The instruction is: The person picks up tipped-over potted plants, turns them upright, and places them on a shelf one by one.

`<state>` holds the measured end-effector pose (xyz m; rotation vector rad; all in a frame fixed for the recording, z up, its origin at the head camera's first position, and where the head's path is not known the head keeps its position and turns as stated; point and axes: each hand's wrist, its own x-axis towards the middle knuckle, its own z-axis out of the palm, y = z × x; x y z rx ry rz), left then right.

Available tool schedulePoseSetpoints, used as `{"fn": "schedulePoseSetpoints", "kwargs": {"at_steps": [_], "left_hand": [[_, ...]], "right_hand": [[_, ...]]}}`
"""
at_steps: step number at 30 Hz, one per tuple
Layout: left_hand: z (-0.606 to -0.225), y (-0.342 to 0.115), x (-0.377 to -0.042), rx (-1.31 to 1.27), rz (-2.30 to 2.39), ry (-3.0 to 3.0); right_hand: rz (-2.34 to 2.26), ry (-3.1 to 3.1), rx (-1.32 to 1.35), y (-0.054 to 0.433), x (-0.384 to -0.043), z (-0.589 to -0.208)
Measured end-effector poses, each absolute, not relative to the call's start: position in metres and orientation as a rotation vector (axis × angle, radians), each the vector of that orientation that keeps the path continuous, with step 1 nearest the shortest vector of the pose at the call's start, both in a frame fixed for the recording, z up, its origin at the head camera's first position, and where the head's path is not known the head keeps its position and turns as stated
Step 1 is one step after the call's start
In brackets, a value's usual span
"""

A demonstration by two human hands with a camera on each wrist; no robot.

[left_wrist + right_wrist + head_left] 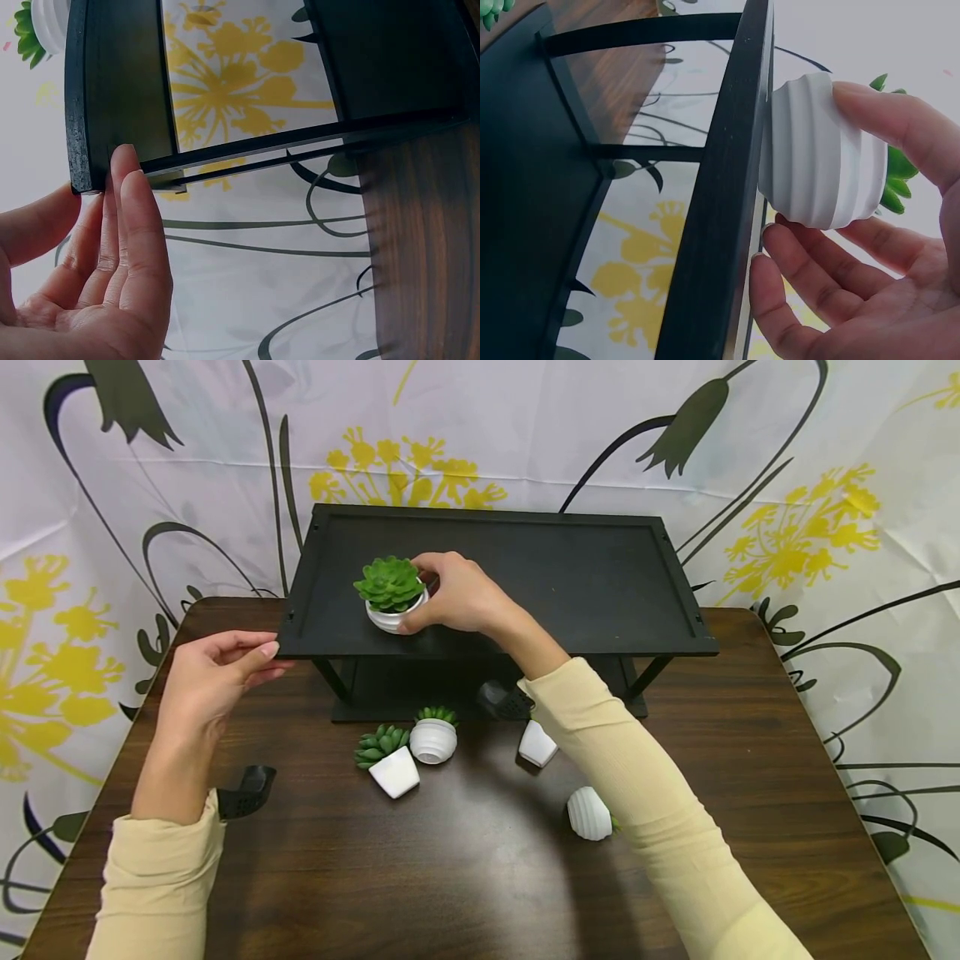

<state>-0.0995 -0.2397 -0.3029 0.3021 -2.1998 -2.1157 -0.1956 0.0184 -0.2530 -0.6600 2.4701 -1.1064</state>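
Observation:
My right hand [465, 593] grips a small potted succulent [390, 583] by its round white pot, thumb in front and fingers behind. The pot stands upright at the left part of a black two-tier shelf's top board [562, 577]. From the right wrist view, the ribbed pot [817, 150] has its base right at the board. At the front left corner of that board, my left hand [206, 681] pinches the edge between thumb and fingers. In the left wrist view, the fingertips [126, 157] lie against the board's underside.
In front of the shelf on the dark wooden table [465, 877] lie a tilted succulent in a square pot [395, 772], another in a round pot [433, 741], a white pot [537, 743] and a ribbed pot on its side [589, 814]. A flowered curtain [525, 435] hangs behind.

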Motion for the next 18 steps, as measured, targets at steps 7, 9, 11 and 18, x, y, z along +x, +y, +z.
{"fn": "schedulePoseSetpoints", "kwargs": {"at_steps": [7,9,11,18], "left_hand": [[-0.303,-0.239,-0.099,0.306,-2.035,-2.263],[-0.304,-0.240,-0.099,0.304,-2.055,-2.249],[-0.304,-0.239,-0.099,0.303,-2.035,-2.263],[-0.304,-0.240,-0.099,0.296,-2.112,-2.203]], "right_hand": [[-1.109,2.463,-0.692,0.011,-0.197,-0.253],[-1.105,2.459,-0.695,0.009,-0.197,-0.253],[-1.099,2.459,-0.697,0.007,-0.197,-0.253],[-1.077,2.465,-0.711,0.001,-0.196,-0.253]]}}
